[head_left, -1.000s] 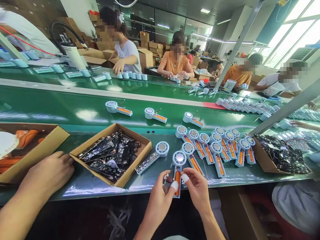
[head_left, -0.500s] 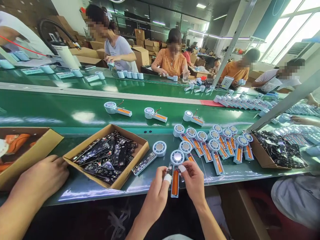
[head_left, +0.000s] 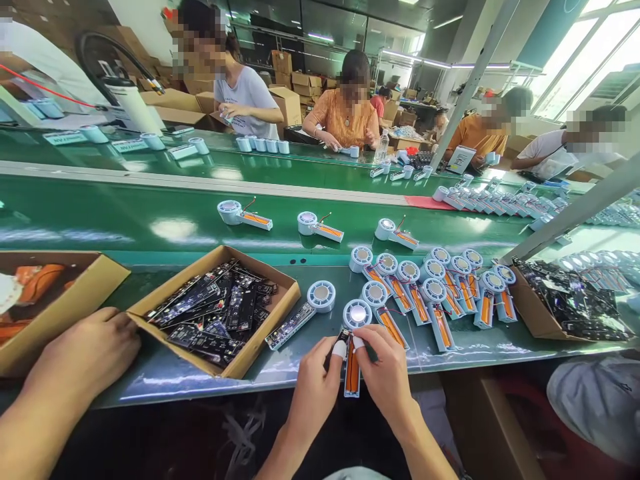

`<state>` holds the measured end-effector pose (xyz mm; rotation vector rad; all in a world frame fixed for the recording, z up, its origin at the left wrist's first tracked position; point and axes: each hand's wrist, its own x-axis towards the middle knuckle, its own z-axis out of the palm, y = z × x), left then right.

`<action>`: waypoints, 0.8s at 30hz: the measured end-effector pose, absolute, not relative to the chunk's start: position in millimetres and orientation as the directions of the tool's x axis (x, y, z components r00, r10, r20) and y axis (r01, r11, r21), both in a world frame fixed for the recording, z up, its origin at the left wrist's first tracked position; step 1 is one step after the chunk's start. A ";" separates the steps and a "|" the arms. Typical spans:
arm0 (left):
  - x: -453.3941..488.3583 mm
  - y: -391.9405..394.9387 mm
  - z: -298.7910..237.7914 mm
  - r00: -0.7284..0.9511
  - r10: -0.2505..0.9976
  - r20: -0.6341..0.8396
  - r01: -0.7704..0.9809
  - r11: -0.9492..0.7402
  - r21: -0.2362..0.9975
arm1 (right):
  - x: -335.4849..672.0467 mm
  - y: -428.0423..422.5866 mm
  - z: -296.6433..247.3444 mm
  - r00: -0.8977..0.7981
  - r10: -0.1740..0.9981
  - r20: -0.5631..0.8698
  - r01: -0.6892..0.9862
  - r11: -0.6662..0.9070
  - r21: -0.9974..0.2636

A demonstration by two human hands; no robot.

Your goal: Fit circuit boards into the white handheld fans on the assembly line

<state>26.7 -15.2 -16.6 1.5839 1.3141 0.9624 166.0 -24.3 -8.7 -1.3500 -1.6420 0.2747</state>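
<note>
I hold a white hand-fan half-shell (head_left: 357, 315) at the near table edge, its handle carrying an orange battery (head_left: 353, 373). My left hand (head_left: 314, 390) pinches the handle's left side with a taped thumb. From the right, my right hand (head_left: 389, 377) closes over the same handle just below the round head, its taped fingertip touching the left thumb. A small dark part sits under my fingertips; I cannot make it out. Left of the fan lies another unit (head_left: 306, 313) with a circuit board fitted.
An open cardboard box (head_left: 261, 343) of black circuit boards stands left of my hands. A co-worker's hand (head_left: 85, 360) rests beside it, near a box (head_left: 85, 297) with orange parts. Several fan units (head_left: 435, 293) cluster at right. Three units ride the green belt (head_left: 150, 213). People work opposite.
My two hands have closed together over the top of the handle, fingertips now touching. Earlier they were apart on either side of it. The co-worker's hand has stayed put.
</note>
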 end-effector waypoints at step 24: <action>0.5 -1.2 -13.6 0.437 0.841 0.320 0.331 -0.481 0.812 | 187.4 -12.5 9.0 -0.242 0.892 0.381 0.594 0.447 -0.669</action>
